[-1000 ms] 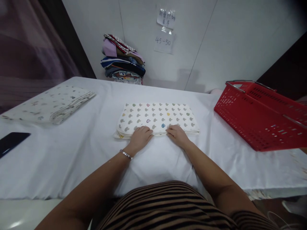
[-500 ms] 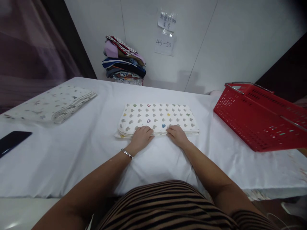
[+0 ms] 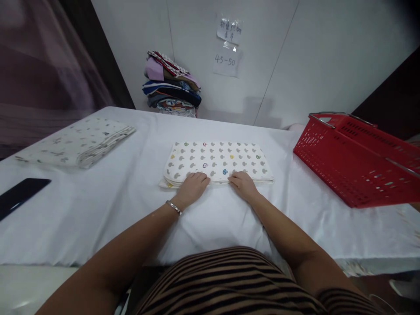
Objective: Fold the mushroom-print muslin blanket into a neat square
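A folded white cloth (image 3: 216, 159) printed with grey mushrooms and a few coloured ones lies flat in the middle of the table. Its layers show along the near edge. My left hand (image 3: 195, 186) has its fingers closed over that near edge, left of the middle. On the same edge, a short way to the right, my right hand (image 3: 243, 185) grips the cloth between thumb and fingers. The thumbs point toward each other, and the undersides of the fingers are hidden.
A white tablecloth (image 3: 131, 210) covers the table. Another folded printed cloth (image 3: 75, 142) lies at the left, with a black phone (image 3: 22, 194) nearer me. A red basket (image 3: 361, 162) stands at the right. Behind the table is a stack of folded fabrics (image 3: 172, 85) against the wall.
The view has shifted slightly, so things at the left sit a little further right. My hands stay on the near edge of the cloth, almost still.
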`<state>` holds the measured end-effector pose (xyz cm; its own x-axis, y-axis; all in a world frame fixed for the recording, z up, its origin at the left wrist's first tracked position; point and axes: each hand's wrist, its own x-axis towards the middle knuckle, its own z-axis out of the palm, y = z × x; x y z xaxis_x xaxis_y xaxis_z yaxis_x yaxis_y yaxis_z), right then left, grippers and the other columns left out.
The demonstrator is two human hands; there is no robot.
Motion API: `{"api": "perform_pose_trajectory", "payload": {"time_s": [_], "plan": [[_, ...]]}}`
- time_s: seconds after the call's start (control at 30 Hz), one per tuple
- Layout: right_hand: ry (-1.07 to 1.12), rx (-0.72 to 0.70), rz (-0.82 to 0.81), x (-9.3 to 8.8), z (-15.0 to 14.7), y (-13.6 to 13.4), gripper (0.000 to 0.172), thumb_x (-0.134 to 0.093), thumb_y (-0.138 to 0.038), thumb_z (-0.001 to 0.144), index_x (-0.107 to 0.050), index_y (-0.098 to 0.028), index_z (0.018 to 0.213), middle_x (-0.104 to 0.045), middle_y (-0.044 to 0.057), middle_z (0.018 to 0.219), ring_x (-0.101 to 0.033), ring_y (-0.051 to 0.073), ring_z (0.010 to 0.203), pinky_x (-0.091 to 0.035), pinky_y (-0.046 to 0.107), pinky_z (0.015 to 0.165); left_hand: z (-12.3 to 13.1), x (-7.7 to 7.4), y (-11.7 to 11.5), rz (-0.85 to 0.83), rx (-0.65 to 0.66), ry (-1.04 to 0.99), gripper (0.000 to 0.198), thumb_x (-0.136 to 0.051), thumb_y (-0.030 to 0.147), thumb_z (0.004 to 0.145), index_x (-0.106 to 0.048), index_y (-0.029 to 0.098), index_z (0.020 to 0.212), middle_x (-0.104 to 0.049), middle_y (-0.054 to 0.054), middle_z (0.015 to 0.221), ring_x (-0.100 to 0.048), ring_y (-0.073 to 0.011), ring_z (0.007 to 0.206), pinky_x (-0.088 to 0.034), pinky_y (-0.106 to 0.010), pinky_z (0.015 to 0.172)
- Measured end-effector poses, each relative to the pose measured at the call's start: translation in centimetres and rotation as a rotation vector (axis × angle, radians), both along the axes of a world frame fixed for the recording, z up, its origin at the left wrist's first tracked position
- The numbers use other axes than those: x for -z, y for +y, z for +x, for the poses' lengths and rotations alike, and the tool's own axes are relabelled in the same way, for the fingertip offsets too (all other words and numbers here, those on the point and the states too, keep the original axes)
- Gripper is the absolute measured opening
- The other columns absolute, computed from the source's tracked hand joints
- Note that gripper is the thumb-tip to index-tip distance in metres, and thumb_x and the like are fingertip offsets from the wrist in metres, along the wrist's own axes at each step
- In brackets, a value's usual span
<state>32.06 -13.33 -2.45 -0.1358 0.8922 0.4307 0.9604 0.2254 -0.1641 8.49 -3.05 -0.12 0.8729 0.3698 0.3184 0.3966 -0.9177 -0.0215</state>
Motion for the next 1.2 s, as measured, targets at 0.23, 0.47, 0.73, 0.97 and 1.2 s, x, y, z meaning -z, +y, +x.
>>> {"api": "perform_pose_trajectory", "payload": {"time_s": [0.23,0.47,0.73,0.97,1.2], "plan": [[0.003,-0.015,0.059,0.1,-0.1,-0.2,0.022,-0.05,-0.023,0.092,-0.07,-0.019,0.099,-0.065,0.01,0.096,-0.055,0.022,0.087,-0.044,0.036,0.079,-2.0,-0.3,-0.1,-0.006,-0.092,-0.008,0.029,-0.043,0.009,0.086,-0.061,0.019,0.107,-0.064,-0.009,0.104,-0.055,-0.0231,0.098,-0.04,-0.038,0.085],[0.033,-0.014,0.061,0.5,0.0,-0.4,0.026,-0.047,-0.026,0.092,-0.071,-0.021,0.101,-0.066,0.011,0.099,-0.057,0.025,0.09,-0.047,0.042,0.081,-6.6,-0.7,1.6,-0.012,-0.237,0.014,0.03,-0.047,0.011,0.085,-0.061,0.018,0.111,-0.065,-0.009,0.11,-0.056,-0.0231,0.104,-0.044,-0.038,0.088],[0.007,-0.04,0.075,0.8,0.1,-0.5,0.028,-0.045,-0.027,0.093,-0.072,-0.024,0.101,-0.067,0.01,0.097,-0.059,0.025,0.089,-0.049,0.041,0.079,-9.7,0.3,3.2,-0.039,-0.291,-0.073,0.031,-0.048,0.013,0.086,-0.066,0.022,0.11,-0.068,-0.005,0.114,-0.057,-0.0216,0.114,-0.045,-0.04,0.098],[0.001,-0.037,0.08,0.7,-0.2,-0.4,0.027,-0.046,-0.023,0.093,-0.071,-0.021,0.101,-0.067,0.011,0.098,-0.059,0.024,0.09,-0.049,0.04,0.08,-10.9,-0.3,2.3,-0.107,-0.257,-0.027,0.036,-0.046,0.021,0.088,-0.06,0.023,0.121,-0.062,-0.005,0.127,-0.05,-0.0226,0.125,-0.035,-0.046,0.108],[0.047,-0.008,0.034,-0.3,-0.9,-0.3,0.022,-0.051,-0.018,0.089,-0.07,-0.021,0.097,-0.065,0.009,0.095,-0.058,0.022,0.088,-0.049,0.038,0.078,-6.2,-2.1,3.4,-0.075,-0.298,-0.203,0.038,-0.039,0.041,0.094,-0.061,0.02,0.116,-0.057,-0.01,0.132,-0.046,-0.0252,0.129,-0.035,-0.047,0.106]]}}
